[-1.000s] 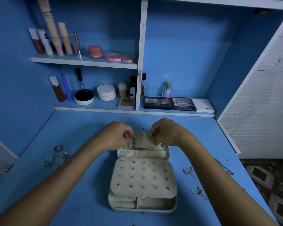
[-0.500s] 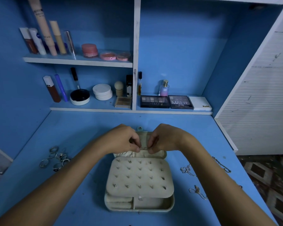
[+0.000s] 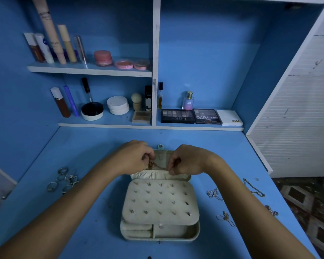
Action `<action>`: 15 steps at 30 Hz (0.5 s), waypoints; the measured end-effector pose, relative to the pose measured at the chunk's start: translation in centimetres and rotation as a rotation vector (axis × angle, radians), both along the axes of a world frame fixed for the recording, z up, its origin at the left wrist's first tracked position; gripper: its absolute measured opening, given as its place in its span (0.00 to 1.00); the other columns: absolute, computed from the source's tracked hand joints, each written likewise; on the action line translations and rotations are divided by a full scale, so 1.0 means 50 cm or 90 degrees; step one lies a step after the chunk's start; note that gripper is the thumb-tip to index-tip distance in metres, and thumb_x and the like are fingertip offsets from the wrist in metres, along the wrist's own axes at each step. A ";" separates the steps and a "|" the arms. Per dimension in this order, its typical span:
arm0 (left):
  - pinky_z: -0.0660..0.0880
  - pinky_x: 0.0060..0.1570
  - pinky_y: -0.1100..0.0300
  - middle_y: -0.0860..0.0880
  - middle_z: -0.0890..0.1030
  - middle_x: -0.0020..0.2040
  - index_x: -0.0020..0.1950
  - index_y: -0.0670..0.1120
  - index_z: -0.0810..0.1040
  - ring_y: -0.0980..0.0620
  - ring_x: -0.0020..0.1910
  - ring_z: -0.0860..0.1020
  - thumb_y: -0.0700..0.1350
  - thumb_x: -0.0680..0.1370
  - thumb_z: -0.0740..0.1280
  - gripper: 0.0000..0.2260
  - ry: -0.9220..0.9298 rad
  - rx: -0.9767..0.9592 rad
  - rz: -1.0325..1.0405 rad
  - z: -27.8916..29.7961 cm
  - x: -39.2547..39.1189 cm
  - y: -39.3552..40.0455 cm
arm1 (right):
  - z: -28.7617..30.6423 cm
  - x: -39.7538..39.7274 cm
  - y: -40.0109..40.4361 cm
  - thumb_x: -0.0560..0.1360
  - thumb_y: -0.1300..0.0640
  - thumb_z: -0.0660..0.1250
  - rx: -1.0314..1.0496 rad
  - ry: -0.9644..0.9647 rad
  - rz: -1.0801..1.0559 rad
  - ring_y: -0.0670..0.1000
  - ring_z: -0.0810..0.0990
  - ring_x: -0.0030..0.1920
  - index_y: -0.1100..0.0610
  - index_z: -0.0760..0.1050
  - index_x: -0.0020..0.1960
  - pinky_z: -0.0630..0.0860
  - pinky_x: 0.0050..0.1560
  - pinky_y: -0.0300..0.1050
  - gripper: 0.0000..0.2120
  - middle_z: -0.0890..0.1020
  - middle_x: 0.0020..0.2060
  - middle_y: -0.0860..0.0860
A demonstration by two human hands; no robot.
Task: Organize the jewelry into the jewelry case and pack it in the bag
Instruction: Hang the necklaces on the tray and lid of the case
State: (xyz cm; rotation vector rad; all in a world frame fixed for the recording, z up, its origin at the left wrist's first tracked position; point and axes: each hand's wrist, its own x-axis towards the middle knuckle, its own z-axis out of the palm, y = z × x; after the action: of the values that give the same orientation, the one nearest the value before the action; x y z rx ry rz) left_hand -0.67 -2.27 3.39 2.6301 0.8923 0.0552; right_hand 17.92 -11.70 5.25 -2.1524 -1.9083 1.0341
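head view: I'm looking down at the jewelry case [image 3: 160,206], open on the blue desk [image 3: 94,150].
left hand [image 3: 134,158]: fingers curled, pinching a gold chain [image 3: 153,164] over the lid's elastic pocket [image 3: 153,173].
right hand [image 3: 187,160]: fingers curled, pinching at the pocket edge; I can't tell if it's also holding the chain.
step: I'm reading this as feeding the chain into the lid pocket.
how: I'm recommending holding the elastic open and lowering the chain in slack, not bunched, so it doesn't knot.
remaining: rings [image 3: 64,179] lying left of the case, silver chains [image 3: 219,195] lying right.
stud panel [image 3: 160,200]: sitting over the lower trays.
bag: not in view.
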 end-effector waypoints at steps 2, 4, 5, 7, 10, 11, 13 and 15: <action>0.73 0.50 0.61 0.59 0.75 0.49 0.55 0.53 0.82 0.58 0.51 0.74 0.41 0.79 0.62 0.12 0.018 -0.004 -0.001 0.000 -0.001 -0.006 | 0.002 0.001 -0.001 0.76 0.55 0.71 0.000 0.000 0.003 0.40 0.77 0.44 0.47 0.81 0.48 0.73 0.45 0.36 0.03 0.80 0.41 0.40; 0.75 0.53 0.59 0.59 0.76 0.49 0.53 0.53 0.82 0.58 0.51 0.75 0.41 0.78 0.62 0.12 0.023 -0.020 0.002 0.001 -0.003 -0.014 | 0.004 0.003 -0.002 0.76 0.55 0.71 0.003 0.003 0.005 0.40 0.77 0.43 0.48 0.81 0.49 0.72 0.44 0.35 0.03 0.79 0.41 0.40; 0.75 0.53 0.59 0.59 0.77 0.48 0.51 0.53 0.82 0.58 0.50 0.76 0.40 0.77 0.62 0.12 0.024 -0.032 0.002 0.001 -0.005 -0.017 | 0.005 0.003 -0.003 0.76 0.55 0.71 0.005 0.005 0.005 0.40 0.76 0.42 0.48 0.81 0.49 0.72 0.43 0.35 0.03 0.79 0.40 0.40; 0.77 0.50 0.60 0.60 0.78 0.48 0.48 0.52 0.83 0.60 0.48 0.77 0.40 0.76 0.62 0.12 0.026 -0.057 -0.002 0.002 -0.006 -0.022 | 0.005 0.004 -0.004 0.76 0.56 0.71 0.010 0.010 0.004 0.40 0.76 0.42 0.49 0.81 0.49 0.72 0.43 0.34 0.03 0.79 0.40 0.40; 0.72 0.41 0.67 0.61 0.79 0.44 0.48 0.51 0.84 0.62 0.43 0.77 0.41 0.76 0.62 0.11 0.049 -0.095 0.001 0.009 -0.004 -0.027 | 0.005 0.003 -0.006 0.76 0.56 0.71 0.013 0.013 0.001 0.41 0.76 0.42 0.50 0.82 0.49 0.72 0.43 0.35 0.03 0.79 0.40 0.41; 0.70 0.38 0.69 0.62 0.79 0.43 0.48 0.51 0.84 0.62 0.41 0.77 0.42 0.77 0.62 0.11 0.058 -0.103 0.004 0.012 -0.001 -0.029 | 0.005 0.004 -0.006 0.76 0.56 0.71 0.014 0.012 -0.001 0.41 0.77 0.42 0.50 0.82 0.49 0.73 0.43 0.35 0.03 0.79 0.40 0.41; 0.67 0.34 0.70 0.62 0.78 0.41 0.46 0.51 0.83 0.63 0.38 0.76 0.43 0.77 0.62 0.10 0.075 -0.118 0.007 0.017 0.003 -0.033 | 0.005 0.004 -0.006 0.76 0.56 0.71 0.017 0.013 -0.001 0.41 0.77 0.42 0.50 0.82 0.49 0.73 0.44 0.36 0.03 0.79 0.41 0.41; 0.67 0.33 0.69 0.60 0.79 0.39 0.43 0.52 0.81 0.61 0.37 0.76 0.44 0.77 0.63 0.08 0.089 -0.127 0.004 0.020 0.005 -0.036 | 0.005 0.004 -0.007 0.76 0.55 0.71 0.019 0.012 0.000 0.41 0.77 0.42 0.50 0.82 0.49 0.73 0.44 0.36 0.03 0.80 0.41 0.41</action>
State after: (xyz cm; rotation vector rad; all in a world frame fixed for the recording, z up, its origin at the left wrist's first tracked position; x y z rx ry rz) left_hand -0.40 -4.04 4.41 2.4687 0.9018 -0.2087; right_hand 18.10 -12.05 5.51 -2.1188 -1.9024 1.0162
